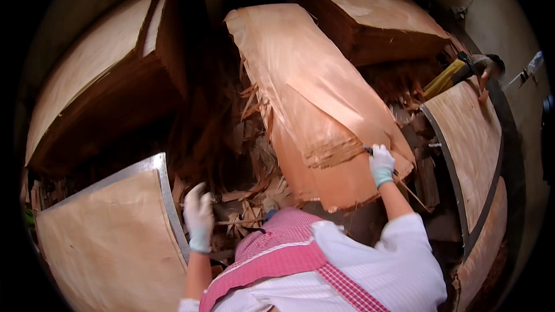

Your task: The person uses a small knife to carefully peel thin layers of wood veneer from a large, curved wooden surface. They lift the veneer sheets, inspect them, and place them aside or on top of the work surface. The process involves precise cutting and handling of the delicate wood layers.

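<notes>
In front of me lies a long stack of thin orange-brown wood veneer sheets, with ragged edges and a folded upper layer. At the stack's near right part, my right hand, in a white glove with a mint cuff, is closed round a slim tool whose dark end pokes out beside the fingers. The rest of that tool is hidden by the hand. My left hand, gloved the same way and slightly blurred, is raised at the left, apart from the stack. Its fingers are apart and it holds nothing visible.
A pale wood sheet with a grey edge stands left of me. Tall veneer stacks rise at the far left and far right. Pale boards lie at the right, near a yellow-and-black object. Torn veneer scraps litter the floor.
</notes>
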`<action>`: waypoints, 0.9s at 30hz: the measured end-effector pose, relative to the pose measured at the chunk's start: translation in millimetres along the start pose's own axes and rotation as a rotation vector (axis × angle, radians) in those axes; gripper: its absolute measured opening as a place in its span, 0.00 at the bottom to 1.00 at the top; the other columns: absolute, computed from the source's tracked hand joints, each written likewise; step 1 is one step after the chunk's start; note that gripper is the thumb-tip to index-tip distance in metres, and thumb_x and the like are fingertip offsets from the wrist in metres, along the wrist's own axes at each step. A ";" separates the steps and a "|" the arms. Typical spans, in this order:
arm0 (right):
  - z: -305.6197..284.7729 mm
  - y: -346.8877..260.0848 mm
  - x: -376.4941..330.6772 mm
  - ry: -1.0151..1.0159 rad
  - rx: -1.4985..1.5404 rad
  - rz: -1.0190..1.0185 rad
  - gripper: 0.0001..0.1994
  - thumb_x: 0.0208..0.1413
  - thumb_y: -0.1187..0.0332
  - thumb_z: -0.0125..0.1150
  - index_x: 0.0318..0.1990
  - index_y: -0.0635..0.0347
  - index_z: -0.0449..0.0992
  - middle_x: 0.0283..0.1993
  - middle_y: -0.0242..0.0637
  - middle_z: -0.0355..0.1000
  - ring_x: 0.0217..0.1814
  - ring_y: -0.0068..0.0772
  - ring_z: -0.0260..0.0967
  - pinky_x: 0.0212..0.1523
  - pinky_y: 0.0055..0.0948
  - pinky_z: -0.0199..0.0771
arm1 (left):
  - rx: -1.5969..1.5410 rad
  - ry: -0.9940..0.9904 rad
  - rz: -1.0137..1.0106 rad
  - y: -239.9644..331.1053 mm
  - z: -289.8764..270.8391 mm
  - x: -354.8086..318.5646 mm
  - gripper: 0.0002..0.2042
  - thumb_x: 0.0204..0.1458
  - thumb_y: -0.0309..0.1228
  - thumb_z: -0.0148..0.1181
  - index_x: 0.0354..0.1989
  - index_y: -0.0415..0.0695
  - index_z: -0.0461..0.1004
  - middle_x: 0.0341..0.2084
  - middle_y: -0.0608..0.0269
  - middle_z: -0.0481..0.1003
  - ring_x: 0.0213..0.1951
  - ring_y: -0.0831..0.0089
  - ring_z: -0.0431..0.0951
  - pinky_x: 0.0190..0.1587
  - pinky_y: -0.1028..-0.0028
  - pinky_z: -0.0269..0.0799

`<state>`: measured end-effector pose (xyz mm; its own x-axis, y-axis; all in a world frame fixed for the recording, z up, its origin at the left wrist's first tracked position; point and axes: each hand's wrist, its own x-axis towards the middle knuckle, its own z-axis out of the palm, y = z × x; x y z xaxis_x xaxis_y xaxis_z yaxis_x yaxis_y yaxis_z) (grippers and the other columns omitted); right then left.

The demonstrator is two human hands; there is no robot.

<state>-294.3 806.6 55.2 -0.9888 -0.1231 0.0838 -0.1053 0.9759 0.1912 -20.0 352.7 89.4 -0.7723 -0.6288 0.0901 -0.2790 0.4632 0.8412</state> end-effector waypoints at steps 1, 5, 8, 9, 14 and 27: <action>-24.1 1.0 -2.9 -0.012 -0.023 -0.038 0.09 0.50 0.65 0.61 0.38 0.50 0.69 0.42 0.35 0.70 0.37 0.42 0.74 0.36 0.43 0.76 | 0.096 -0.100 0.182 32.9 28.8 30.1 0.19 0.52 0.26 0.56 0.54 0.37 0.69 0.50 0.51 0.72 0.54 0.59 0.70 0.58 0.67 0.64; -127.6 -39.7 -25.5 -0.290 0.208 -0.392 0.04 0.48 0.66 0.58 0.32 0.51 0.75 0.32 0.38 0.72 0.37 0.43 0.73 0.37 0.40 0.74 | 0.280 -0.469 0.875 141.7 128.9 104.0 0.35 0.37 0.23 0.64 0.61 0.45 0.63 0.62 0.51 0.60 0.64 0.55 0.58 0.67 0.57 0.50; -179.5 -61.4 -32.1 -0.526 0.394 -0.647 0.06 0.49 0.65 0.57 0.35 0.50 0.76 0.33 0.39 0.72 0.38 0.45 0.72 0.38 0.40 0.73 | 0.414 -0.687 1.240 159.9 186.0 128.2 0.28 0.45 0.29 0.58 0.59 0.48 0.65 0.66 0.55 0.56 0.68 0.60 0.54 0.71 0.57 0.39; -192.2 -65.2 -28.8 -0.596 0.456 -0.722 0.07 0.48 0.65 0.58 0.35 0.50 0.76 0.33 0.40 0.72 0.38 0.46 0.72 0.38 0.40 0.73 | 0.326 -0.709 1.292 154.4 194.6 135.8 0.16 0.45 0.31 0.57 0.46 0.46 0.73 0.57 0.54 0.67 0.64 0.63 0.61 0.71 0.55 0.40; -239.0 -99.6 20.0 -0.596 0.318 -0.641 0.09 0.46 0.66 0.60 0.37 0.52 0.78 0.34 0.39 0.73 0.38 0.45 0.72 0.38 0.37 0.73 | 0.236 -0.885 1.126 110.2 160.3 181.8 0.05 0.44 0.33 0.57 0.24 0.46 0.71 0.20 0.59 0.73 0.31 0.58 0.75 0.45 0.64 0.70; -332.9 -471.9 275.9 0.256 0.388 -0.870 0.20 0.38 0.85 0.52 0.42 0.60 0.74 0.44 0.46 0.68 0.43 0.53 0.69 0.42 0.41 0.70 | 0.084 -0.413 0.168 -1.7 -109.1 368.6 0.08 0.48 0.32 0.59 0.34 0.44 0.72 0.27 0.50 0.76 0.35 0.51 0.76 0.36 0.58 0.70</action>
<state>-482.4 252.1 313.7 -0.5022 -0.8170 0.2835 -0.8578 0.5121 -0.0437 -241.9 51.9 179.3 -0.9690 -0.2469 -0.0132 -0.1628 0.5970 0.7856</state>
